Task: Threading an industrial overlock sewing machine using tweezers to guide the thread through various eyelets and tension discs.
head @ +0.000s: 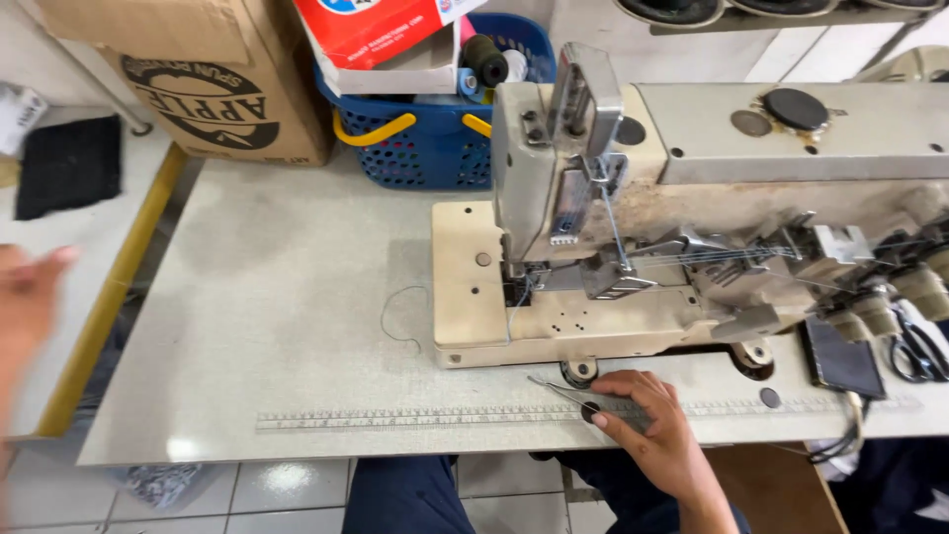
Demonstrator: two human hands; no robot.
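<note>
While the grey worktop (pixel 297 297) fills most of the head view, a cream industrial sewing machine (pixel 692 198) stands on its right half, its flat bed reaching out to the left with threads strung across the front of the arm. Behind it at the back edge sit a brown cardboard box (pixel 198 89) and, just to the right of that, a blue plastic basket (pixel 435 138) with yellow handles, a red and white carton (pixel 376 30) lying across its top. A black cloth (pixel 69 163) lies on a second surface off to the left, beyond a yellow edge strip. Along the near edge of the worktop runs a long printed measuring scale (pixel 395 419). The right hand (pixel 643 420) rests on that near edge just in front of the machine bed, its fingers pinched together on thin metal tweezers (pixel 573 396) whose tips point up and left, lying flat on the scale. The left hand (pixel 30 297) is at the far left edge of the frame, well apart from the machine, blurred, fingers spread loosely and holding nothing visible. A loose loop of thread (pixel 400 316) lies on the worktop just left of the machine bed, and black scissors (pixel 919 351) sit at the far right
</note>
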